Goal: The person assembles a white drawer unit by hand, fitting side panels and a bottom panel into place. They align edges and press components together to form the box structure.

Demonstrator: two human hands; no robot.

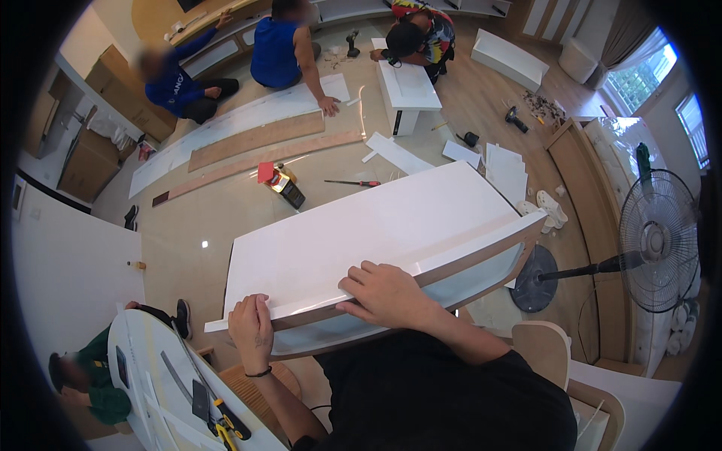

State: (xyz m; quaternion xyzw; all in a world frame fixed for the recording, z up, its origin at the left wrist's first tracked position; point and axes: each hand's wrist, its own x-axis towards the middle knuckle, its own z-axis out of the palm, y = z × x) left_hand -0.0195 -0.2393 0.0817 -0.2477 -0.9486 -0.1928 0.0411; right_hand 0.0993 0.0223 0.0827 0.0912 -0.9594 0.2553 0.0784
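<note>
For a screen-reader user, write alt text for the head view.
A person's left hand and right hand rest on the near edge of a long white box. Beyond it, three people sit or crouch; a standing fan is at right.

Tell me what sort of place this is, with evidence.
Likely a home room being fitted with furniture: a white cabinet-like unit in front, a screwdriver lying on the glossy floor, and a curtain by a window.
</note>
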